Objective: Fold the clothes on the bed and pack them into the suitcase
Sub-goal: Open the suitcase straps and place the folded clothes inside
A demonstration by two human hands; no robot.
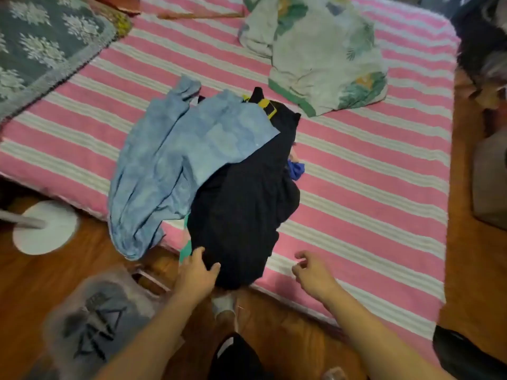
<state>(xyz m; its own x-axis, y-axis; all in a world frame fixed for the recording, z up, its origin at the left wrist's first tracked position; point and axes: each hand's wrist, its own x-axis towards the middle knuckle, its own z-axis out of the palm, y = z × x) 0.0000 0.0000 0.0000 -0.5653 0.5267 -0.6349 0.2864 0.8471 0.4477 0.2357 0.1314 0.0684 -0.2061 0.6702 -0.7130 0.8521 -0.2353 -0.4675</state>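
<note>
Left hand (198, 270) grips near edge of dark navy crumpled garment (241, 204) w/ light blue cloth (175, 160) beyond-left, right hand (310, 270) beside, fingers loosely curled, holding nothing.

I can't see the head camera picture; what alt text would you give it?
A person's left hand grips the near edge of a dark garment heaped with a light blue garment on a pink striped bed, while the right hand hovers empty beside it. A leaf-print cloth lies farther back.
</note>
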